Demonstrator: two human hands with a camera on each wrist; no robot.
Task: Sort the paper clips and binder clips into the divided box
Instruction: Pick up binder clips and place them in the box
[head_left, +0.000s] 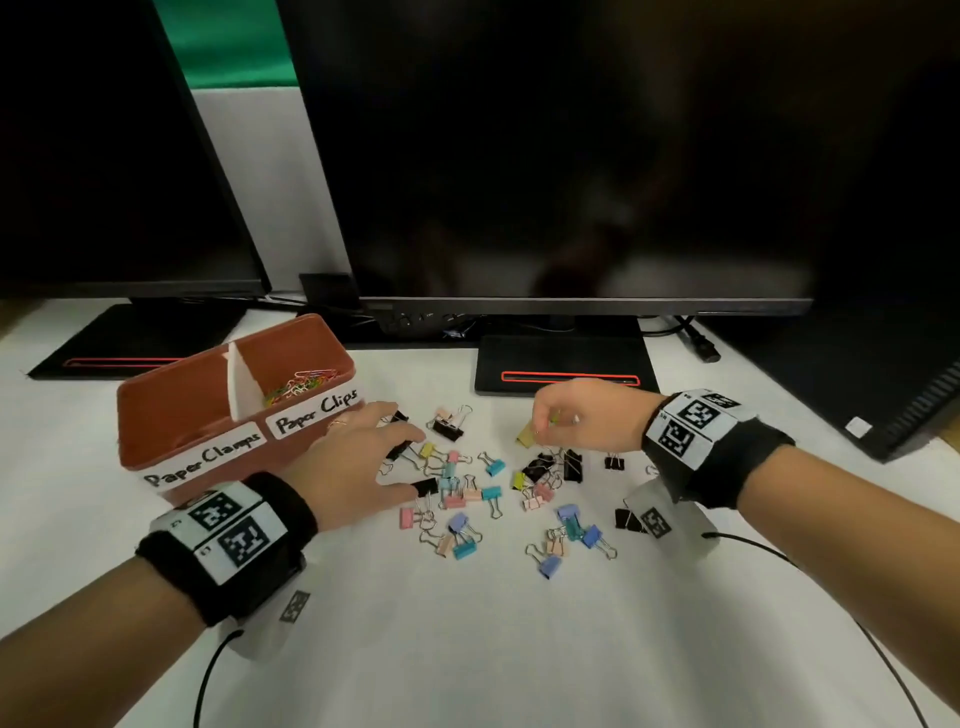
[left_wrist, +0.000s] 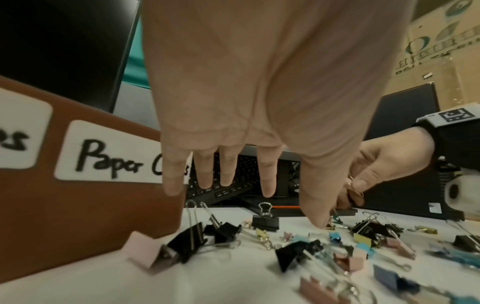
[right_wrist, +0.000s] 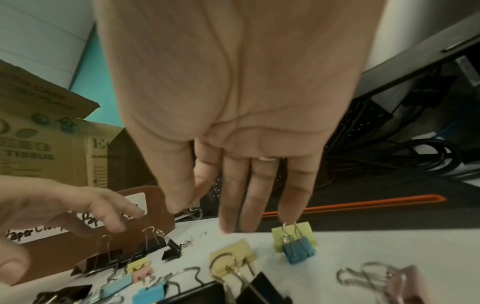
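Observation:
A brown divided box (head_left: 136, 441) stands at the left, labelled "Paper Clamps" and "Paper Clips". Coloured paper clips (head_left: 301, 387) lie in its far compartment. Several binder clips (head_left: 467, 493), black and pastel, are scattered on the white table between my hands. My left hand (head_left: 401, 460) hovers over the left of the pile with straight, spread fingers; its thumb tip sits beside a black binder clip (head_left: 426, 486). My right hand (head_left: 545, 423) is raised above a yellow binder clip (head_left: 527, 435), with thumb and index finger pinching a small wire paper clip (left_wrist: 354, 187).
Two dark monitors (head_left: 571, 156) stand behind, their stand bases (head_left: 566, 364) on the table just beyond the clips. Cables and a dark case (head_left: 883, 374) sit at the right. The near half of the table (head_left: 467, 649) is bare white.

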